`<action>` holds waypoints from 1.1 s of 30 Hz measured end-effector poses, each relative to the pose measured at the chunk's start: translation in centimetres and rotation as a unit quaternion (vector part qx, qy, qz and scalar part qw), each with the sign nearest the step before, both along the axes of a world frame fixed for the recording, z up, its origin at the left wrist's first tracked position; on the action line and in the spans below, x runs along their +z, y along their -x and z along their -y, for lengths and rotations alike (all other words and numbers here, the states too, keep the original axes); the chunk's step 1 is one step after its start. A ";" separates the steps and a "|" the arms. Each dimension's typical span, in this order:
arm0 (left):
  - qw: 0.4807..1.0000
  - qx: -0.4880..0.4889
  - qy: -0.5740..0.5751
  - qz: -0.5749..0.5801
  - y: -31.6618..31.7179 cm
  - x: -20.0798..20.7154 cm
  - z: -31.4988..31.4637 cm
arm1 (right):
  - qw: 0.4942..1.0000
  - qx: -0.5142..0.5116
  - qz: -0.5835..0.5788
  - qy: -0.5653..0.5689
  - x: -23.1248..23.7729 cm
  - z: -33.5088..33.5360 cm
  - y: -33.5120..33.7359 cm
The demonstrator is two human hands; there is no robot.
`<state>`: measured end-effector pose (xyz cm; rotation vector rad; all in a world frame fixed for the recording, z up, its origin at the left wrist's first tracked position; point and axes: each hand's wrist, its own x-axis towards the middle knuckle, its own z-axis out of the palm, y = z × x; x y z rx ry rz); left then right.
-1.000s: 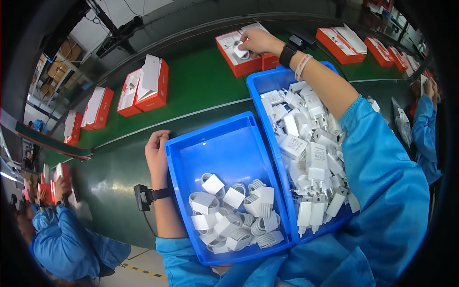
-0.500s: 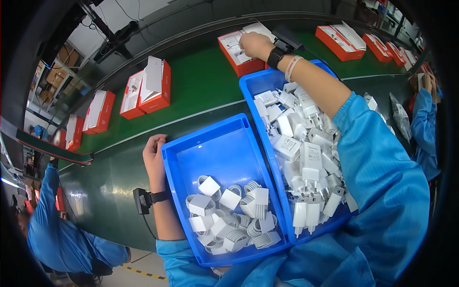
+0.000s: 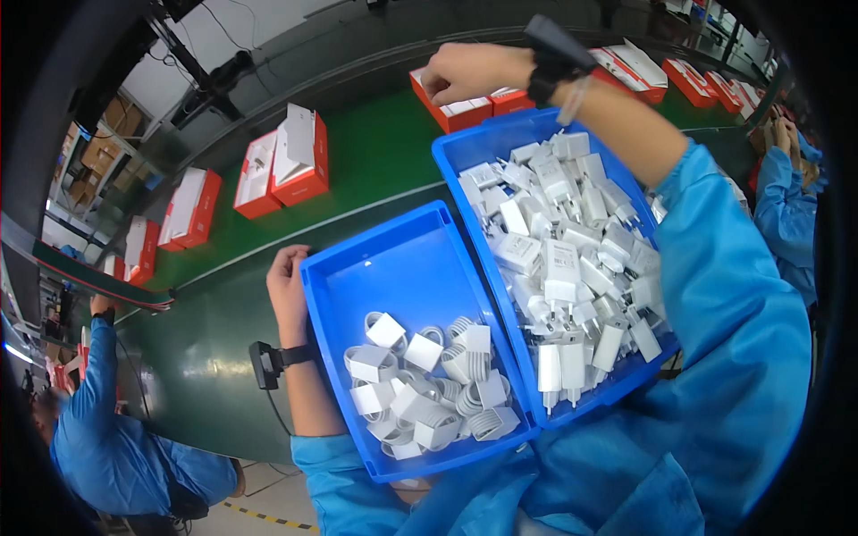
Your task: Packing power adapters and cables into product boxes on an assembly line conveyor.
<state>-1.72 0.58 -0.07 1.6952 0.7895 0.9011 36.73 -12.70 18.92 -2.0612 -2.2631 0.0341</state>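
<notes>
My right hand [image 3: 469, 73] is over an open red-and-white box [image 3: 466, 114] at the far side, its fingers bent down and closed; anything between them is hidden. Under that forearm lies a blue bin [image 3: 451, 161] heaped with white plug-in chargers [image 3: 561, 268]. Left of it, a shallower blue tray [image 3: 380, 228] holds coiled white cables [image 3: 438, 420] in white paper sleeves, gathered at its near end. Curled against this tray's far left corner is my left hand [image 3: 286, 284], closed at its edge, with part of the fingers hidden.
More red boxes with white lids stand along the green belt, some at left [image 3: 281, 165] and several at far right [image 3: 633, 73]. Co-workers in blue sit at the left [image 3: 125, 438] and the right [image 3: 786, 214]. A dark bar [image 3: 98, 281] crosses the belt at left.
My right hand has lifted and drawn slightly left over the box, with the wrist now higher. The left hand stays at the tray corner. The view has shifted slightly.
</notes>
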 end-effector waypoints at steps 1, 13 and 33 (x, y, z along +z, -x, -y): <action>1.000 -0.005 -0.005 0.008 -0.4 0.2 -0.1 | 0.999 0.022 -0.003 0.028 1.9 1.7 0.7; 1.000 0.000 -0.024 -0.006 -0.6 -0.3 -0.2 | 0.944 -0.007 0.050 0.327 0.8 11.6 0.9; 0.999 0.018 -0.043 -0.027 -0.9 0.1 0.2 | 0.976 0.160 0.126 0.075 6.8 4.7 6.7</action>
